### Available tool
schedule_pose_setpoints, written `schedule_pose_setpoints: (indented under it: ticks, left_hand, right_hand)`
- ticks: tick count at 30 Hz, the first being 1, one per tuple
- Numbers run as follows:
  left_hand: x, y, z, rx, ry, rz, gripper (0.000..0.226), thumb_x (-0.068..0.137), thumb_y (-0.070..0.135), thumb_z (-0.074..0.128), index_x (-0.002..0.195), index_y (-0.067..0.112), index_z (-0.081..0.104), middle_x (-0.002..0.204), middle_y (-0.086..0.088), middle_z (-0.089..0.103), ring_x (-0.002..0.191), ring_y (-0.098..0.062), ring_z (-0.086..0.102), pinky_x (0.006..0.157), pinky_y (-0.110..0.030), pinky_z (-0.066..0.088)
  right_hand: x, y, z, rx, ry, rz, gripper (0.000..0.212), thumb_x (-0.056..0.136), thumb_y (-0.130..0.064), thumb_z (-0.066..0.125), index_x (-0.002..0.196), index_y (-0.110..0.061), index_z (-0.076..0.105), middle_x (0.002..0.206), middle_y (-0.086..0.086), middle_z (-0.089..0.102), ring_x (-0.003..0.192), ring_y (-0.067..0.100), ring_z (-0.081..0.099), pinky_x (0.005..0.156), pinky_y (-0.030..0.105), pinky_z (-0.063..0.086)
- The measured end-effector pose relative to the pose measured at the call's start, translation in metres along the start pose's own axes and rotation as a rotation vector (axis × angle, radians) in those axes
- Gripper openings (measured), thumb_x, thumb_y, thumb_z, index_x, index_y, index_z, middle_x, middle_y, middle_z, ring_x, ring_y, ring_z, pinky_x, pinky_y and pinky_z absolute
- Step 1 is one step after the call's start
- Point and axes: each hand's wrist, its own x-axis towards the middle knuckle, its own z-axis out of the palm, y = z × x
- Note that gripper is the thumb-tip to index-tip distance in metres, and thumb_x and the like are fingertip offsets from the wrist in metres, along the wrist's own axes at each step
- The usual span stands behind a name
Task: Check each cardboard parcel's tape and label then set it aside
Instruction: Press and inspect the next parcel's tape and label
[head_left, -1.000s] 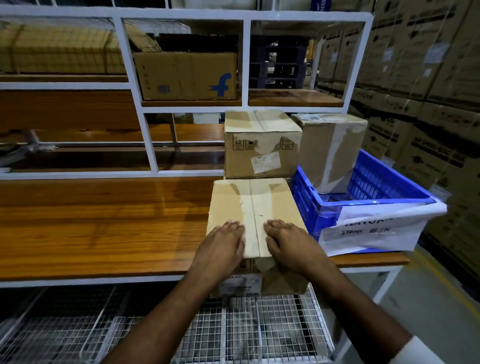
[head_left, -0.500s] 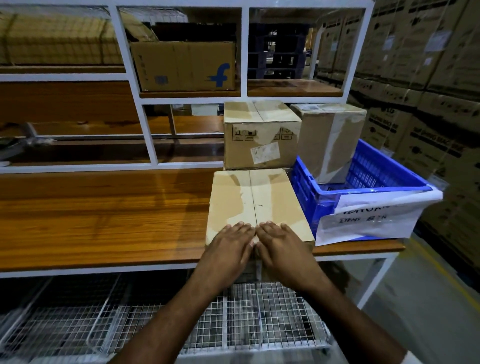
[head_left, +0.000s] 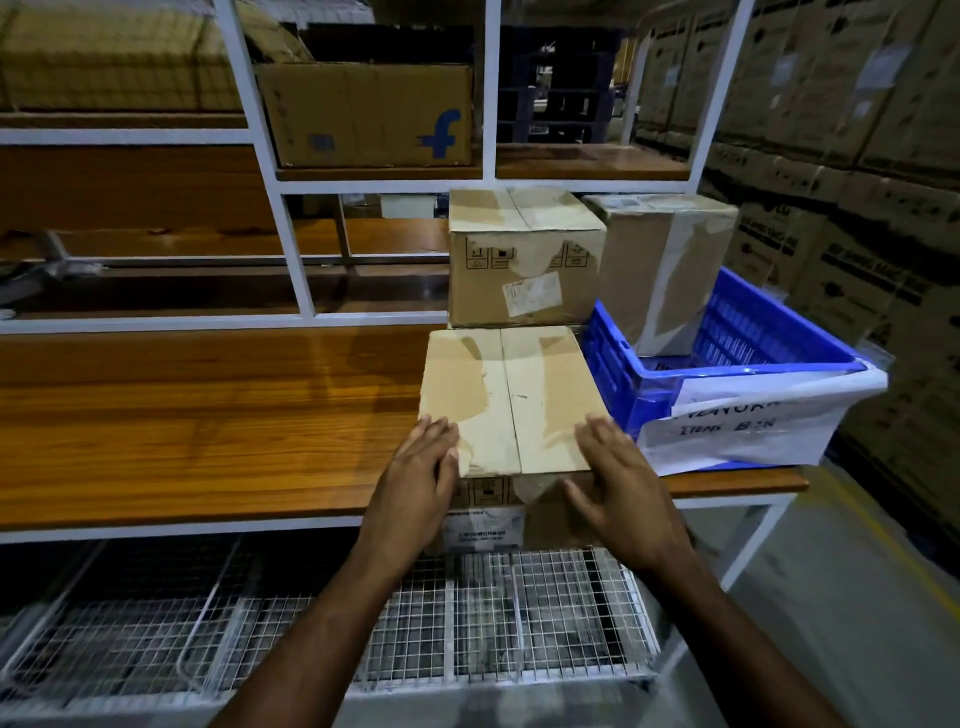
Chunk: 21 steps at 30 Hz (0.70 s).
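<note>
A taped cardboard parcel (head_left: 511, 395) sits at the front edge of the wooden table (head_left: 208, 415), its clear tape running down the top seam and a white label on its near face. My left hand (head_left: 415, 478) lies on its near left corner, fingers spread. My right hand (head_left: 623, 488) rests on its near right corner, thumb against the front face. Behind it stands a second parcel (head_left: 524, 260) with a white label on its front. A third taped parcel (head_left: 670, 265) stands in the blue crate (head_left: 737, 374).
A paper sign hangs on the blue crate's front. A white shelf frame (head_left: 291, 249) rises behind the table, holding a large box with a blue logo (head_left: 369, 114). Wire baskets (head_left: 467, 613) sit under the table. Stacked cartons (head_left: 857, 156) line the right wall.
My hands have slid apart from the middle seam to the parcel's near corners. The camera has moved closer and tipped down slightly.
</note>
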Motion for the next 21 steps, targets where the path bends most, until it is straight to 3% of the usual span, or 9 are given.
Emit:
schedule_pose_setpoints:
  ticks: [2, 4, 7, 10, 12, 14, 16, 18, 21]
  left_hand:
    - [0.003, 0.001, 0.0, -0.032, 0.024, -0.025, 0.04, 0.105, 0.024, 0.042, 0.144, 0.019, 0.045, 0.153, 0.005, 0.038, 0.138, 0.004, 0.016, 0.114, -0.019, 0.013]
    - [0.003, 0.0, 0.001, -0.046, 0.032, -0.033, 0.04, 0.104, 0.02, 0.045, 0.143, 0.015, 0.047, 0.152, 0.002, 0.04, 0.137, 0.002, 0.019, 0.115, -0.019, 0.014]
    - [0.001, 0.003, 0.005, -0.046, 0.069, -0.024, 0.039, 0.103, 0.017, 0.046, 0.142, 0.013, 0.05, 0.151, -0.002, 0.043, 0.139, 0.0, 0.021, 0.115, -0.019, 0.015]
    - [-0.005, 0.006, 0.007, -0.099, 0.069, -0.043, 0.042, 0.105, 0.029, 0.041, 0.145, 0.02, 0.046, 0.154, -0.003, 0.038, 0.145, -0.008, 0.021, 0.116, -0.023, 0.014]
    - [-0.007, 0.008, 0.009, -0.174, 0.016, -0.085, 0.05, 0.103, 0.049, 0.033, 0.148, 0.029, 0.042, 0.156, -0.002, 0.035, 0.146, -0.013, 0.023, 0.121, -0.038, 0.016]
    - [-0.004, 0.012, 0.009, -0.248, -0.046, -0.118, 0.066, 0.093, 0.073, 0.021, 0.149, 0.042, 0.034, 0.154, 0.001, 0.04, 0.141, -0.019, 0.036, 0.115, -0.058, 0.027]
    - [0.006, 0.019, 0.006, -0.364, -0.105, -0.178, 0.081, 0.079, 0.09, 0.014, 0.147, 0.051, 0.029, 0.15, 0.0, 0.046, 0.135, -0.024, 0.046, 0.107, -0.058, 0.038]
    - [0.022, 0.03, -0.005, -0.522, -0.154, -0.264, 0.093, 0.068, 0.098, 0.015, 0.144, 0.049, 0.038, 0.141, -0.003, 0.055, 0.127, -0.027, 0.053, 0.102, -0.053, 0.045]
    - [0.049, 0.041, -0.023, -0.733, -0.219, -0.334, 0.083, 0.068, 0.098, 0.027, 0.13, 0.051, 0.054, 0.128, 0.004, 0.064, 0.118, -0.025, 0.06, 0.098, -0.05, 0.049]
  right_hand:
    - [-0.006, 0.001, 0.0, 0.21, 0.065, 0.202, 0.086, 0.082, -0.041, 0.077, 0.152, -0.012, 0.036, 0.154, 0.0, 0.04, 0.142, 0.013, 0.036, 0.115, 0.027, 0.031]
    - [-0.011, -0.003, 0.0, 0.405, 0.121, 0.345, 0.078, 0.073, -0.038, 0.085, 0.14, -0.02, 0.049, 0.125, -0.01, 0.063, 0.118, 0.009, 0.057, 0.096, 0.02, 0.045]
    - [-0.009, -0.008, -0.003, 0.515, 0.19, 0.373, 0.067, 0.065, -0.033, 0.09, 0.124, -0.036, 0.058, 0.104, -0.019, 0.068, 0.101, 0.004, 0.065, 0.089, 0.032, 0.055]
    - [0.003, -0.015, -0.019, 0.482, 0.255, 0.304, 0.079, 0.061, -0.047, 0.088, 0.133, -0.037, 0.057, 0.109, -0.016, 0.071, 0.098, 0.001, 0.066, 0.088, 0.037, 0.057]
    - [0.018, -0.025, -0.032, 0.422, 0.296, 0.199, 0.081, 0.063, -0.05, 0.087, 0.137, -0.037, 0.056, 0.119, -0.013, 0.07, 0.104, 0.004, 0.067, 0.089, 0.034, 0.056]
    - [0.034, -0.04, -0.042, 0.314, 0.293, 0.048, 0.079, 0.066, -0.05, 0.085, 0.138, -0.031, 0.057, 0.131, -0.009, 0.064, 0.114, 0.007, 0.063, 0.095, 0.035, 0.053]
    - [0.048, -0.06, -0.045, 0.182, 0.235, -0.074, 0.079, 0.068, -0.053, 0.08, 0.139, -0.024, 0.057, 0.137, -0.003, 0.06, 0.121, 0.013, 0.06, 0.1, 0.039, 0.051]
    - [0.058, -0.077, -0.044, 0.039, 0.157, -0.173, 0.079, 0.072, -0.054, 0.074, 0.141, -0.02, 0.054, 0.14, 0.0, 0.057, 0.125, 0.017, 0.058, 0.103, 0.04, 0.047]
    - [0.071, -0.101, -0.041, -0.092, 0.02, -0.278, 0.074, 0.084, -0.045, 0.066, 0.148, -0.017, 0.041, 0.148, 0.004, 0.049, 0.134, 0.019, 0.048, 0.109, 0.036, 0.037]
